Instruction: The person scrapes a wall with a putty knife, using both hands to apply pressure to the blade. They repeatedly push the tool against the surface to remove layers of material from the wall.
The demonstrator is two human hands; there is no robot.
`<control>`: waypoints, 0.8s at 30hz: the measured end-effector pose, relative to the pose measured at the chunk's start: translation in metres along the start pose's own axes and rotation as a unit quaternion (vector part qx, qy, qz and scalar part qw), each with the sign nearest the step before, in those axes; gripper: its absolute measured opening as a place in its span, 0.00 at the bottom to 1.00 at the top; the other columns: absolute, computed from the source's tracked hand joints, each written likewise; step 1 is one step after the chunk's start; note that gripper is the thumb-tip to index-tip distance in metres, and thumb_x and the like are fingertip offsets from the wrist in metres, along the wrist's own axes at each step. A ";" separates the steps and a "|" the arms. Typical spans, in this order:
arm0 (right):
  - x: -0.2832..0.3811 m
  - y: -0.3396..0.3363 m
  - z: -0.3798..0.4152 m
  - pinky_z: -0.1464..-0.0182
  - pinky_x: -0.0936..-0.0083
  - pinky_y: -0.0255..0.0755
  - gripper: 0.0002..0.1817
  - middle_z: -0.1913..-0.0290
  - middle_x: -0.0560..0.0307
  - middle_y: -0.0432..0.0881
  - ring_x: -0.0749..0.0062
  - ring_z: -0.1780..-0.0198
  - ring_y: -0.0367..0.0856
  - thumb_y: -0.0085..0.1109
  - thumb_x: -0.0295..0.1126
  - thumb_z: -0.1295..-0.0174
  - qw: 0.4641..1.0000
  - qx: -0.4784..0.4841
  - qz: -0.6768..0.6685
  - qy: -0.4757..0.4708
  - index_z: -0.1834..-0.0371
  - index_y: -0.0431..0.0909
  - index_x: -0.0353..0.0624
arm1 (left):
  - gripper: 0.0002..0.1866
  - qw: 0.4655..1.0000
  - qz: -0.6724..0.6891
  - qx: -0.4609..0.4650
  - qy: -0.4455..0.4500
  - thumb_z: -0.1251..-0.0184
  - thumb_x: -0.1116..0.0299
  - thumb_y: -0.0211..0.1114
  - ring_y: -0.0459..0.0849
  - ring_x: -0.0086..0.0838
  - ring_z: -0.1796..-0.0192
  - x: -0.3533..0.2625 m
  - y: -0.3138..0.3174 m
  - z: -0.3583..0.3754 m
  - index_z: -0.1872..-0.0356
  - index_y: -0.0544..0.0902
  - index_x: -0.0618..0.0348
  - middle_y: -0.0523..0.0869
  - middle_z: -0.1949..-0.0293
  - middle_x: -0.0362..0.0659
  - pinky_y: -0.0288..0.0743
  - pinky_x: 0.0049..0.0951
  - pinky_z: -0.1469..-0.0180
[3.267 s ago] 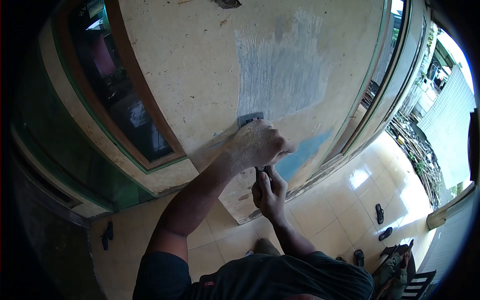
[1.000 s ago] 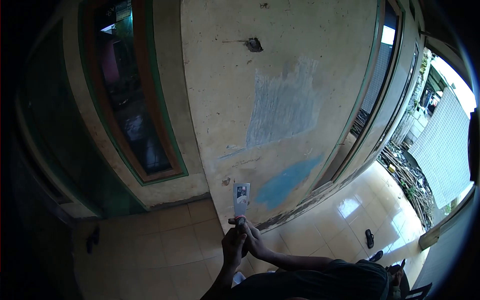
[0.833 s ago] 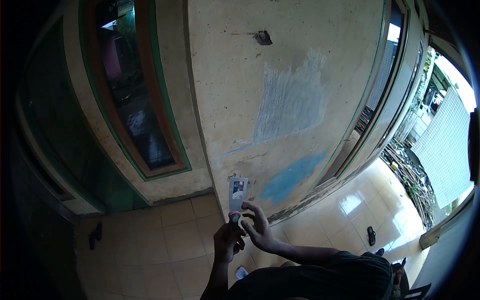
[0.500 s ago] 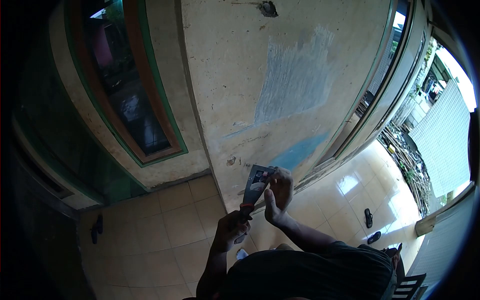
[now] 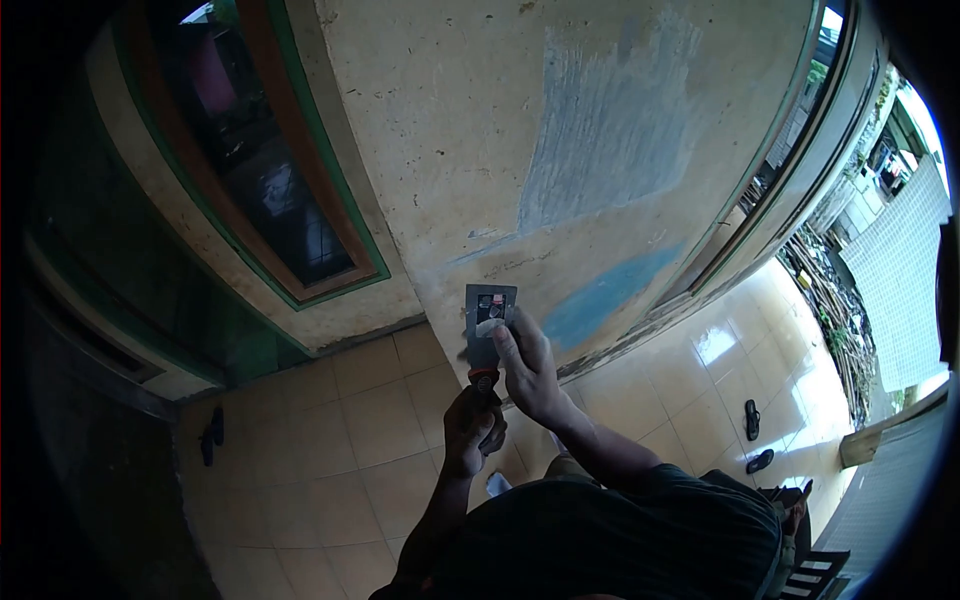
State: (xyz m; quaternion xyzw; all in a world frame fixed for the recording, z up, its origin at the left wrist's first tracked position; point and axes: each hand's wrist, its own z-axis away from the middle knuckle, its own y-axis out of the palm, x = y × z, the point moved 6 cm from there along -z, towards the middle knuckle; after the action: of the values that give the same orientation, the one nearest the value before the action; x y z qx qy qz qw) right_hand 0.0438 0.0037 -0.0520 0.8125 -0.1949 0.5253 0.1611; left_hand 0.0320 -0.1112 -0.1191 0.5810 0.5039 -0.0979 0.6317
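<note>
A putty knife (image 5: 481, 350) with a wide grey blade points upward in front of the wall. My left hand (image 5: 472, 432) is closed around its dark handle, which has a red collar by the blade. A dark printed label with a pale, whitish lower part (image 5: 490, 326) sits on the blade face. My right hand (image 5: 530, 372) grips the blade's right edge, thumb on the face beside the pale part and fingers behind, mostly hidden. Whether the thumb pinches a loose label edge is too small to tell.
The cream wall (image 5: 420, 130) ahead carries a scraped grey-blue patch (image 5: 605, 140) and a blue painted patch (image 5: 610, 297). A green-edged window frame (image 5: 330, 220) is at left. Black sandals (image 5: 752, 420) lie on the tiled floor (image 5: 380, 430) at right, with a dark chair (image 5: 815, 575) lower right.
The putty knife has moved left and up and now stands more upright. My right hand has shifted left with it, its thumb coming onto the blade's label area. The view has shifted slightly.
</note>
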 end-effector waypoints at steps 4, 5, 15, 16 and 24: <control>0.054 -0.025 -0.009 0.59 0.80 0.68 0.09 0.69 0.56 0.73 0.72 0.64 0.73 0.50 0.31 0.34 0.921 -0.157 0.238 -0.266 0.59 0.70 0.36 | 0.16 0.999 -0.024 -0.041 0.026 0.34 0.58 0.60 0.58 0.13 0.89 0.001 -0.015 -0.009 0.57 0.70 0.61 0.67 0.84 0.33 0.48 0.16 0.86; 0.062 -0.027 -0.021 0.59 0.80 0.68 0.09 0.69 0.56 0.73 0.72 0.64 0.73 0.50 0.31 0.34 0.922 -0.153 0.236 -0.265 0.59 0.70 0.36 | 0.16 0.997 -0.032 -0.054 0.040 0.34 0.58 0.60 0.57 0.13 0.89 0.003 -0.019 -0.014 0.59 0.70 0.60 0.67 0.84 0.33 0.48 0.16 0.86; 0.061 0.054 -0.061 0.73 0.72 0.69 0.23 0.82 0.63 0.69 0.71 0.77 0.75 0.58 0.48 0.42 0.664 0.389 0.387 -0.508 0.86 0.65 0.47 | 0.18 0.992 -0.001 -0.041 0.116 0.34 0.53 0.58 0.56 0.17 0.87 0.028 -0.029 -0.051 0.63 0.70 0.60 0.65 0.83 0.37 0.48 0.20 0.84; 0.053 0.055 -0.061 0.74 0.73 0.69 0.25 0.84 0.64 0.69 0.72 0.79 0.75 0.56 0.50 0.41 0.642 0.405 0.430 -0.488 0.88 0.64 0.47 | 0.18 0.990 0.039 -0.023 0.135 0.34 0.54 0.58 0.56 0.17 0.87 0.030 -0.031 -0.054 0.63 0.70 0.61 0.65 0.83 0.37 0.47 0.20 0.85; 0.059 0.042 -0.060 0.80 0.76 0.66 0.25 0.89 0.66 0.64 0.75 0.84 0.73 0.58 0.49 0.42 0.662 0.353 0.380 -0.542 0.90 0.64 0.47 | 0.21 0.996 0.025 0.065 0.059 0.40 0.63 0.65 0.65 0.22 0.86 0.016 -0.001 -0.075 0.53 0.71 0.68 0.72 0.77 0.44 0.59 0.18 0.88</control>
State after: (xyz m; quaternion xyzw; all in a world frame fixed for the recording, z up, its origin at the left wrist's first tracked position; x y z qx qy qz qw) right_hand -0.0021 -0.0135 0.0284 0.8049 -0.3397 0.0375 -0.4851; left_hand -0.0003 -0.0421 -0.1184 0.6377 0.5183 -0.0800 0.5642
